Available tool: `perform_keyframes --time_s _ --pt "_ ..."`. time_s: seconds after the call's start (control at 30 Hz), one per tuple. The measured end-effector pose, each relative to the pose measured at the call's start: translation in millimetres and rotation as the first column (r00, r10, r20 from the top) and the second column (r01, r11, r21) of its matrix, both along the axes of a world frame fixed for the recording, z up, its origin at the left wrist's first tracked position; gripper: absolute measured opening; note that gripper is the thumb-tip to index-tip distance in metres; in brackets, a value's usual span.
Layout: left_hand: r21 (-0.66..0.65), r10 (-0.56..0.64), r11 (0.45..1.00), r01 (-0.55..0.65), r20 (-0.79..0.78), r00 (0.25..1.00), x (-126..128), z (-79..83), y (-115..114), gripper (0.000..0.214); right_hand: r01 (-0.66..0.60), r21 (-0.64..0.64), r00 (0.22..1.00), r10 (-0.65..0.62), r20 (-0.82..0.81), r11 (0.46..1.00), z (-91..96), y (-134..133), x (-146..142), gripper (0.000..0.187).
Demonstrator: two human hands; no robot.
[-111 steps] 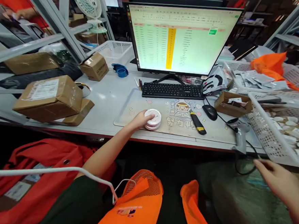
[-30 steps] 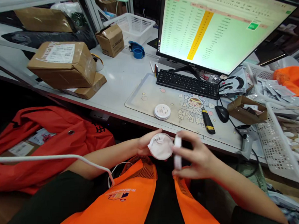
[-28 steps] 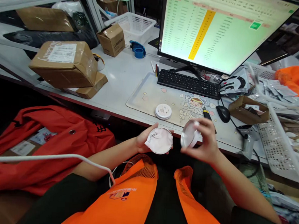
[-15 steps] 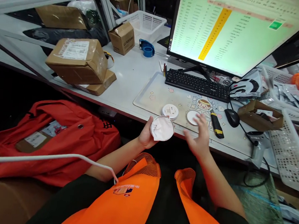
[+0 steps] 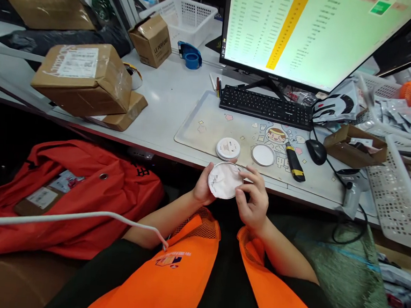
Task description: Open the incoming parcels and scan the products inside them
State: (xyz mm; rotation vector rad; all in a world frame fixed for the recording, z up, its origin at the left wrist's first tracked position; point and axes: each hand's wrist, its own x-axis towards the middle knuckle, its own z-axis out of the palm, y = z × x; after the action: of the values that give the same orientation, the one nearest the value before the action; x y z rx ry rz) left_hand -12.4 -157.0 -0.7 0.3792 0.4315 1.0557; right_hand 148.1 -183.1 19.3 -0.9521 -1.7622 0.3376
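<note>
My left hand (image 5: 203,187) holds a shallow round tin (image 5: 224,180) just off the desk's front edge. Inside the tin's rim lies a pale, wrinkled sheet with faint dark marks on its left part. Curled fingers of my right hand (image 5: 253,197) grip the tin's right rim, thumb below. Behind the tin, a closed white round tin (image 5: 228,148) with small print on its lid rests on the desk mat. To its right lies a white round lid (image 5: 263,155). A black and yellow box cutter (image 5: 295,164) is farther right.
A keyboard (image 5: 265,106) and monitor (image 5: 315,35) stand behind the mat (image 5: 200,130). The mouse (image 5: 316,152), an open small carton (image 5: 355,146) and a scanner (image 5: 352,192) are at right. Taped boxes (image 5: 84,80) sit at left, a blue tape dispenser (image 5: 191,57) behind.
My right hand has moved left and down from beside the white lid to the tin's right rim. The view has shifted slightly. My left hand keeps its hold.
</note>
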Motion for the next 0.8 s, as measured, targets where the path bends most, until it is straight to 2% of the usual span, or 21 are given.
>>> perform_keyframes --time_s 0.07,0.13,0.23,0.27,0.37,0.43,0.47,0.53,0.57,0.63,0.8 --pt "-0.012 -0.084 0.996 0.085 0.063 0.995 -0.6 -1.3 -0.2 0.073 0.059 -0.032 0.998 -0.059 -0.002 0.998 3.1 6.0 2.5 0.014" --pt "-0.044 -0.161 0.985 0.168 0.125 0.979 -0.3 -3.3 0.0 0.069 0.059 -0.143 0.998 -0.06 0.0 0.988 6.0 14.1 4.3 0.025" --pt "-0.148 -0.177 0.967 0.206 0.187 0.966 0.5 -6.7 1.9 0.062 0.037 -0.274 0.999 -0.044 -0.019 0.961 9.1 24.8 4.5 0.009" --pt "-0.191 -0.161 0.962 0.198 0.192 0.968 0.5 -7.7 2.9 0.06 0.044 -0.288 0.999 -0.05 -0.014 0.957 9.8 27.1 4.1 0.004" --pt "-0.301 -0.118 0.939 0.167 0.175 0.978 -0.1 -9.7 5.7 0.052 0.061 -0.285 0.998 -0.049 0.049 0.957 12.3 27.2 2.9 0.006" --pt "-0.334 -0.08 0.934 0.131 0.162 0.984 -0.2 -9.7 6.5 0.046 0.048 -0.231 0.995 -0.027 0.095 0.972 14.2 21.1 2.0 0.007" --pt "-0.334 -0.051 0.937 0.101 0.156 0.986 0.2 -9.2 6.5 0.044 0.024 -0.186 0.991 0.0 0.13 0.982 14.8 16.5 1.3 0.015" --pt "-0.312 0.02 0.95 0.024 0.134 0.991 2.0 -7.4 6.0 0.043 -0.054 -0.106 0.968 0.077 0.237 0.993 14.7 6.5 -1.2 0.029" --pt "-0.295 0.053 0.955 -0.017 0.115 0.992 3.3 -6.4 5.5 0.044 -0.094 -0.089 0.949 0.116 0.295 0.992 13.5 2.3 -2.9 0.027" --pt "-0.256 0.108 0.963 -0.088 0.064 0.992 6.2 -4.4 4.4 0.045 -0.132 -0.109 0.921 0.163 0.354 0.985 9.0 -2.5 -6.8 0.01" --pt "-0.142 0.171 0.974 -0.175 -0.041 0.984 12.0 -5.9 0.2 0.046 -0.065 -0.221 0.975 0.11 0.193 0.973 -9.5 2.2 -17.0 0.007"
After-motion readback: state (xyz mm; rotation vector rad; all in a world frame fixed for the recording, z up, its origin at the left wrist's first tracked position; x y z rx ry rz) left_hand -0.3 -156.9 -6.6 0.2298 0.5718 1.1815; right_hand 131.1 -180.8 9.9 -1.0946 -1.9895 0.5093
